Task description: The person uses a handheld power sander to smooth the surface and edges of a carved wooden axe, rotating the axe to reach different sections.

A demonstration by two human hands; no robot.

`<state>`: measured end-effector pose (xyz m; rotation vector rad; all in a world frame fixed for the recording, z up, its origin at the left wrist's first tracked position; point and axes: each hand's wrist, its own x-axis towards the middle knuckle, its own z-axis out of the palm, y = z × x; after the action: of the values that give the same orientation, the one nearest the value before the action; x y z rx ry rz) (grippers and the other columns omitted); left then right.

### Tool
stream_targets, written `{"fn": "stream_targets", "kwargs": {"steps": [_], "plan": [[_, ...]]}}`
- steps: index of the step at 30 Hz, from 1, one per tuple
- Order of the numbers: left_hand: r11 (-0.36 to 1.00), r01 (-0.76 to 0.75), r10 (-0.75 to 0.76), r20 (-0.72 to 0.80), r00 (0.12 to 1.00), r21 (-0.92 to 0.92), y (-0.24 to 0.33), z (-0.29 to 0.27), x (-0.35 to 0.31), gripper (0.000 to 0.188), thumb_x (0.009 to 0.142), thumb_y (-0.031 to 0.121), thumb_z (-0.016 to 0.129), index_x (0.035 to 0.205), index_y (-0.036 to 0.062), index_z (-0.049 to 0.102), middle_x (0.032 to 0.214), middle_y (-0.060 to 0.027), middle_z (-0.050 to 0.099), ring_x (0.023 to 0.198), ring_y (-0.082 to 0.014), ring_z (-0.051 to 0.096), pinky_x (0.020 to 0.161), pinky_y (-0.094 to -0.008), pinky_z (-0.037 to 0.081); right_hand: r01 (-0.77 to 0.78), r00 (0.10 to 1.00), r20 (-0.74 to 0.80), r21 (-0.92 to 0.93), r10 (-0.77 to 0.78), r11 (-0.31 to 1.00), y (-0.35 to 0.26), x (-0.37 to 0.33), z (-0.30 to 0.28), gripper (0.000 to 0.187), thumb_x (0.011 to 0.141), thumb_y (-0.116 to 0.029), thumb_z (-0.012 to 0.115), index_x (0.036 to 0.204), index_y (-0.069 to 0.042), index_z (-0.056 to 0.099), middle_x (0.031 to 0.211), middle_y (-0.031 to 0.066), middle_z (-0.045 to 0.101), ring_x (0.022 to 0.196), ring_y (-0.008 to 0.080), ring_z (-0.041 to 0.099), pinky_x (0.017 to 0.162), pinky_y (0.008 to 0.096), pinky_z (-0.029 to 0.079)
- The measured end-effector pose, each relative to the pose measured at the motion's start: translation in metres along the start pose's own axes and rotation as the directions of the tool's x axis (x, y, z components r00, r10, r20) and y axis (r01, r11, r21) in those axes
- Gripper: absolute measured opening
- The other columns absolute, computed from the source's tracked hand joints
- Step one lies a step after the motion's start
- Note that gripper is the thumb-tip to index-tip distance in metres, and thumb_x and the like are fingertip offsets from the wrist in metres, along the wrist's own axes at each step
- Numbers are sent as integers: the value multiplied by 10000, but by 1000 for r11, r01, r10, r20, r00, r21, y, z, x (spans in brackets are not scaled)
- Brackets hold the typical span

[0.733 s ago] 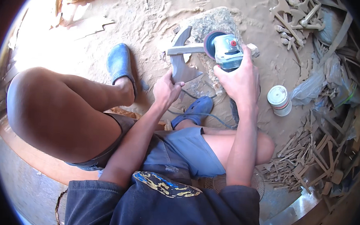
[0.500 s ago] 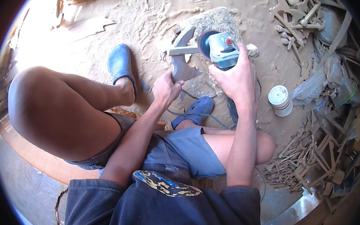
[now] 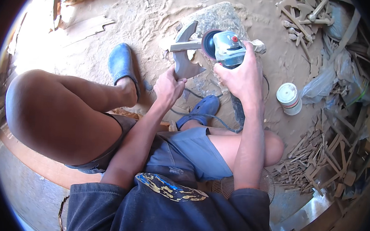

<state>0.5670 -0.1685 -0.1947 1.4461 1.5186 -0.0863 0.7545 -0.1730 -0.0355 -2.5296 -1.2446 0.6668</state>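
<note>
My left hand (image 3: 169, 87) grips the lower end of a curved, axe-shaped wooden piece (image 3: 184, 64). A straight wooden bar (image 3: 186, 45) crosses it, its right end meeting the edge of a dark round disc (image 3: 210, 44); whether they touch I cannot tell. That disc sits on an angle grinder (image 3: 230, 49) with a silvery head and a red button. My right hand (image 3: 241, 78) is wrapped round the grinder's body, thumb on the left side. The grinder's rear end and dark cord (image 3: 210, 116) run down beside my right forearm.
Under the work lies a rough stone block (image 3: 220, 18) on sandy, dusty ground. A lidded white tub (image 3: 288, 98) stands to the right. Piles of wooden offcuts (image 3: 313, 161) and plastic bags (image 3: 320, 87) line the right side. A blue clog (image 3: 121, 63) is on my foot at left.
The view has shifted slightly. Relative to the ground, the wooden piece has moved a little away from me and the grinder's disc a little toward me and left. Both grips are unchanged.
</note>
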Motion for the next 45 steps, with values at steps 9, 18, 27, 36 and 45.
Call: {"fn": "stream_targets", "kwargs": {"steps": [9,18,27,36,45], "plan": [[1000,-26,26,-15,1000,2,1,1,-2,351,848,285,841,1045,29,704,947,-160,775,936,-383,743,848,-492,550,-139,990,-11,-46,138,989,13,14,-18,958,691,-297,846,1491,72,467,1271,324,683,1192,407,690,1026,455,537],[992,-20,18,18,1000,124,5,-2,-1,344,868,256,806,1148,84,704,1024,-148,787,992,-386,740,887,-495,558,-171,983,-75,-66,166,983,16,16,-20,909,700,-294,842,1485,11,500,1238,293,712,1175,406,702,1000,458,549],[978,-204,207,78,975,-35,17,-20,3,500,827,210,873,1257,27,693,1046,-172,786,1000,-330,753,921,-439,554,-169,962,-212,32,172,985,31,-5,-37,844,716,-262,847,1432,34,512,1156,256,743,1077,360,742,940,435,561],[800,-277,387,104,916,-532,27,-21,16,497,843,-49,794,1292,-50,584,1243,-195,720,1191,-221,677,1021,-350,514,-127,955,-259,88,145,988,46,-26,-43,848,715,-254,856,1425,57,512,1127,229,758,1048,327,758,917,418,567],[695,-421,481,-59,875,-583,40,-5,12,515,943,-76,662,1403,32,457,1230,-194,706,1113,-253,704,951,-355,543,-66,971,-208,227,115,972,39,-24,-45,892,717,-279,835,1472,34,477,1233,325,693,1143,458,689,992,493,544]]}}
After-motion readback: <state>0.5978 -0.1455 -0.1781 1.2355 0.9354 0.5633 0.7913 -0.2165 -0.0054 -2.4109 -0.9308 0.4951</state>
